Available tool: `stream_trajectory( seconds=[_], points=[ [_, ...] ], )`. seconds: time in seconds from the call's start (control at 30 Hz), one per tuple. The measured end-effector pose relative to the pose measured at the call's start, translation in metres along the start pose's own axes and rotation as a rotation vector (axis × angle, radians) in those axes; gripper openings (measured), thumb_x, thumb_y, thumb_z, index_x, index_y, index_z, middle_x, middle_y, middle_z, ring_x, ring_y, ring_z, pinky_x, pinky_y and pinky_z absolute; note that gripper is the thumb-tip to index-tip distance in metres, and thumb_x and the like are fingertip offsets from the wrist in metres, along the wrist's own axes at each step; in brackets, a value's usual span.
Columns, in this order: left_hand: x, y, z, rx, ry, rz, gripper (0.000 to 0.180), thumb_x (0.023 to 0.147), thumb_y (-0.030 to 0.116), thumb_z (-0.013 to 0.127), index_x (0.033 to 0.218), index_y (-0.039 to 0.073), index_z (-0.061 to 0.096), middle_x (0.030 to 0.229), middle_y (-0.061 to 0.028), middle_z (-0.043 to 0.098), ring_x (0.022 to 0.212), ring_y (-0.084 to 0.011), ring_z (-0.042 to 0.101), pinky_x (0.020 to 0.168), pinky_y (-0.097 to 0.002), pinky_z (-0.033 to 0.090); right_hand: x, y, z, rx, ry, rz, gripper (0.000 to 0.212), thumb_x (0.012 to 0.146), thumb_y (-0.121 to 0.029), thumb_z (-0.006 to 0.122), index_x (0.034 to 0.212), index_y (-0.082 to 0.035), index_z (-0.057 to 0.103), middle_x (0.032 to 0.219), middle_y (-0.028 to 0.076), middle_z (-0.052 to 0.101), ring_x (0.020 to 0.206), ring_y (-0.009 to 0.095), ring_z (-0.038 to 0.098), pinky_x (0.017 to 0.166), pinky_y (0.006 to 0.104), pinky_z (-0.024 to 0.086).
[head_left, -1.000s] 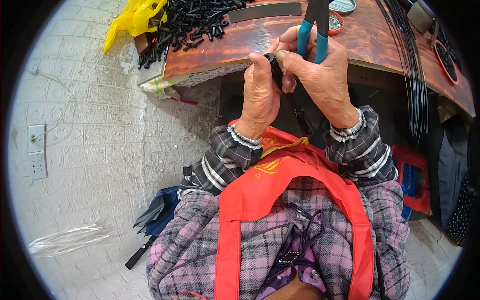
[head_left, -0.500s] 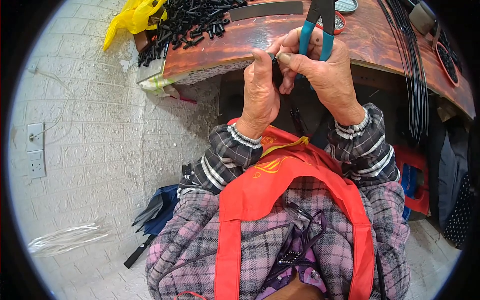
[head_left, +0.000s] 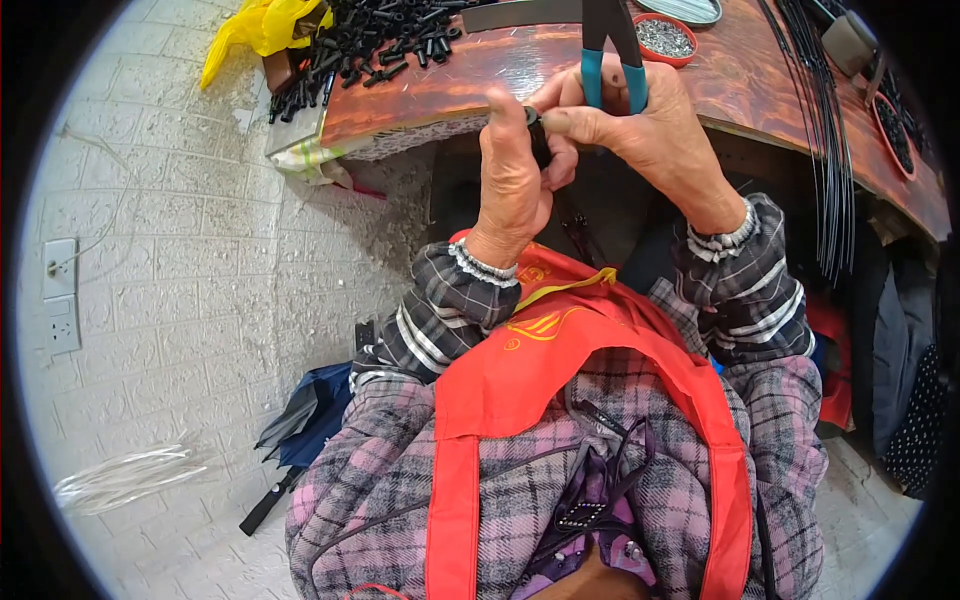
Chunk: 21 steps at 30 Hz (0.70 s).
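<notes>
My left hand is closed around a small black tubular part, its round end showing by the thumb. My right hand meets it there, thumb and forefinger pinched at that end. Whatever tiny piece may lie between those fingertips is too small to make out. Pliers with blue handles stay tucked in my right palm, dark jaws pointing away from me. Both hands are over the near edge of the wooden table.
Black tubular parts are heaped at the table's left, beside a yellow plastic bag. A curved grey strip lies behind my hands. Right of the pliers is a red dish of small silvery pieces. Long black strands hang over the right edge.
My right hand and the pliers have shifted slightly left, and the pliers' handles sit closer together. The black part's round end now shows more clearly. The view has moved a little.
</notes>
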<state>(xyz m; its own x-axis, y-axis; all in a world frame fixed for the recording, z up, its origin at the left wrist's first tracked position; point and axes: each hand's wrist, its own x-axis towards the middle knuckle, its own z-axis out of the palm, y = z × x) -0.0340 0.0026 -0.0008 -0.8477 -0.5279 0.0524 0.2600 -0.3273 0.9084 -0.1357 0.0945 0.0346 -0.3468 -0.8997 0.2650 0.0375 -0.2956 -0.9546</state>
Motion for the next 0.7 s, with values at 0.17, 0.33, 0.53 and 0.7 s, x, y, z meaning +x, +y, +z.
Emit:
stream_trajectory(
  seconds=[0.17,0.33,0.53,0.7],
  points=[
    [-0.003,0.007,-0.002,0.015,0.024,0.056,0.083,0.076,0.071,0.024,0.104,-0.001,0.055,0.043,0.0045,0.032,0.041,-0.005,0.026,0.041,-0.0198,0.022,-0.011,-0.006,-0.019,-0.534,0.106,-0.049,0.023,0.074,-0.022,0.061,0.073,0.0,0.058,0.056,0.004,0.052,0.053,0.01,0.051,0.049,0.0257,0.038],
    [-0.008,0.012,-0.009,0.016,0.035,0.029,0.082,0.076,0.071,0.024,0.104,0.0,0.056,0.043,0.0051,0.031,0.041,-0.005,0.025,0.041,-0.0201,0.021,-0.029,-0.014,-0.023,-1.171,-0.013,-0.116,0.017,0.075,-0.016,0.059,0.07,-0.001,0.052,0.056,0.016,0.049,0.052,0.033,0.049,0.048,0.0374,0.035],
    [-0.006,0.01,-0.007,0.01,0.105,-0.039,0.068,0.082,0.06,0.032,0.093,0.0,0.062,0.046,0.0049,0.033,0.041,-0.0042,0.028,0.041,-0.0204,0.021,-0.027,-0.007,-0.021,-1.412,-0.035,-0.186,0.015,0.074,-0.013,0.058,0.081,-0.003,0.049,0.061,0.017,0.052,0.059,0.036,0.051,0.053,0.042,0.038],
    [-0.006,0.012,-0.004,-0.001,0.139,-0.019,0.067,0.082,0.059,0.033,0.093,0.0,0.062,0.05,0.0045,0.035,0.042,-0.0045,0.029,0.041,-0.0204,0.022,-0.027,-0.01,-0.013,-1.345,-0.037,-0.126,0.028,0.073,-0.006,0.056,0.1,-0.006,0.047,0.08,0.016,0.053,0.075,0.033,0.052,0.061,0.0406,0.041]
  ],
)
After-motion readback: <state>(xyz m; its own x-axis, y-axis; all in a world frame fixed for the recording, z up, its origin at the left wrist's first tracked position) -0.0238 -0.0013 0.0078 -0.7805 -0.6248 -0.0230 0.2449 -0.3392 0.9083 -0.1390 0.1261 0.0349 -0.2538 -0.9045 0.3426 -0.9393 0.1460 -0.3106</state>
